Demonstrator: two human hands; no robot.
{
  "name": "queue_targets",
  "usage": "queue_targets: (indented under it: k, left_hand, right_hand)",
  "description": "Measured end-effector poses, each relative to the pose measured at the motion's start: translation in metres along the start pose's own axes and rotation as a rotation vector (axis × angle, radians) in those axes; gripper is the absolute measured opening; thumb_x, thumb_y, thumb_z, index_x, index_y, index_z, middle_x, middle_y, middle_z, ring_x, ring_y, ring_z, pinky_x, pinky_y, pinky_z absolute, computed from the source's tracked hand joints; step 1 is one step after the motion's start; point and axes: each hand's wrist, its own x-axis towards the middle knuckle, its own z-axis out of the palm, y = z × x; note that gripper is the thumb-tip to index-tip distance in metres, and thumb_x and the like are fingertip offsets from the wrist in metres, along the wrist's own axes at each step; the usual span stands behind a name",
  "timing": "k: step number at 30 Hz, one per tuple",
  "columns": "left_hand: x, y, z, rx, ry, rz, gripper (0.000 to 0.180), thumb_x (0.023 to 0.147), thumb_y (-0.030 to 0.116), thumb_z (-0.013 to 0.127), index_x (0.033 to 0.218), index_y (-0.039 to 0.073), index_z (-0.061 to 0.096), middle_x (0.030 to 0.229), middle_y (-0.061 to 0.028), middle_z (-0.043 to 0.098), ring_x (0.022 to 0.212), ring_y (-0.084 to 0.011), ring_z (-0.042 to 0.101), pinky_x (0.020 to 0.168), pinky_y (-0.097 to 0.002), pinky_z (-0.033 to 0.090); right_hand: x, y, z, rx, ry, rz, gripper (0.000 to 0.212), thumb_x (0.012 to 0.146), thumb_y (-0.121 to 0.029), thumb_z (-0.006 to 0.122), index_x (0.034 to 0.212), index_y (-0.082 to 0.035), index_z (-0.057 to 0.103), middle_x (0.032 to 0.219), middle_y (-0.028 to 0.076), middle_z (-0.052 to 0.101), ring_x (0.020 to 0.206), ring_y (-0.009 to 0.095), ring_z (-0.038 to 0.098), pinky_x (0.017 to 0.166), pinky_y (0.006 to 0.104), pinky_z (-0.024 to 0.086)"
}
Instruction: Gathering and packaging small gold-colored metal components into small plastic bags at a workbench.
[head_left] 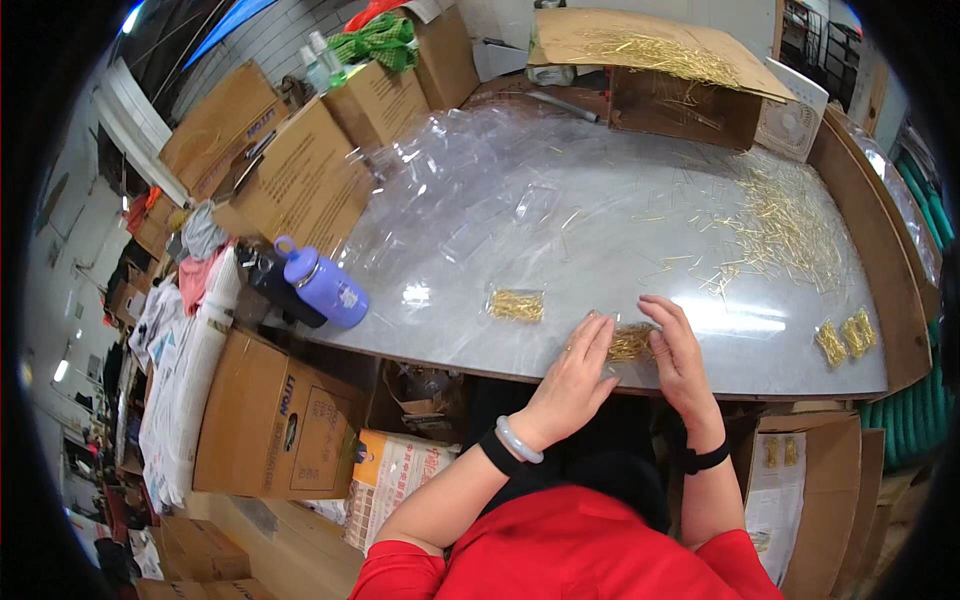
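Note:
A small bundle of thin gold-coloured metal pins [630, 343] lies near the table's front edge, between my two hands. My left hand [580, 362] is at its left side, fingers stretched out and thumb apart. On the other side my right hand [680, 350] has its fingers extended, the thumb close against the pins. Neither hand is closed around the bundle. A clear plastic box filled with gold pins [516, 305] sits to the left of my left hand. Several more small packs of pins [846, 338] rest at the table's right end.
Loose gold pins [785, 235] spread over the grey table [600, 255] at right. Clear plastic boxes [450, 170] pile up at far left. A purple bottle [325, 285] stands at the left edge. At the back is a cardboard box [685, 105] beside a white fan [793, 112].

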Motion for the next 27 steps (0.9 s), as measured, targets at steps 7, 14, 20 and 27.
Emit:
queue_targets:
  k: [7, 14, 20, 27]
  left_hand:
    - [0.031, -0.004, -0.003, 0.379, -0.253, 0.136, 0.073, 0.093, 0.028, 0.069, 0.150, -0.004, 0.036, 0.152, -0.0223, 0.039, 0.147, -0.0427, 0.031, 0.121, -0.0538, 0.025]
    - [0.029, -0.009, -0.002, 0.259, -0.231, 0.109, 0.066, 0.095, 0.028, 0.067, 0.147, -0.003, 0.041, 0.145, -0.0215, 0.047, 0.141, -0.0420, 0.039, 0.120, -0.0545, 0.026]
    - [0.032, -0.008, -0.003, 0.246, -0.223, 0.153, 0.062, 0.094, 0.024, 0.068, 0.145, -0.003, 0.045, 0.143, -0.0207, 0.049, 0.138, -0.0408, 0.043, 0.119, -0.0535, 0.030]
    - [0.030, -0.011, 0.001, 0.215, -0.219, 0.195, 0.063, 0.092, 0.021, 0.069, 0.145, -0.003, 0.044, 0.143, -0.0200, 0.049, 0.137, -0.0397, 0.044, 0.118, -0.0528, 0.033]
  right_hand:
    - [-0.007, 0.014, 0.002, 0.388, 0.310, 0.216, 0.035, 0.100, 0.000, 0.051, 0.135, 0.001, 0.054, 0.134, 0.020, 0.055, 0.122, 0.034, 0.057, 0.105, 0.0389, 0.045]
    - [-0.021, -0.024, -0.035, -0.472, 0.079, 0.221, 0.030, 0.080, -0.005, 0.076, 0.109, -0.004, 0.068, 0.104, 0.011, 0.064, 0.099, 0.032, 0.058, 0.083, 0.0416, 0.048]
    - [-0.023, -0.022, -0.039, -0.419, -0.037, 0.156, 0.020, 0.077, -0.005, 0.076, 0.096, -0.008, 0.071, 0.090, 0.006, 0.064, 0.085, 0.028, 0.058, 0.077, 0.0399, 0.048]
    - [-0.019, -0.027, -0.006, -0.282, 0.102, 0.245, 0.016, 0.090, 0.000, 0.066, 0.106, -0.004, 0.069, 0.097, 0.011, 0.067, 0.090, 0.032, 0.064, 0.075, 0.0419, 0.052]
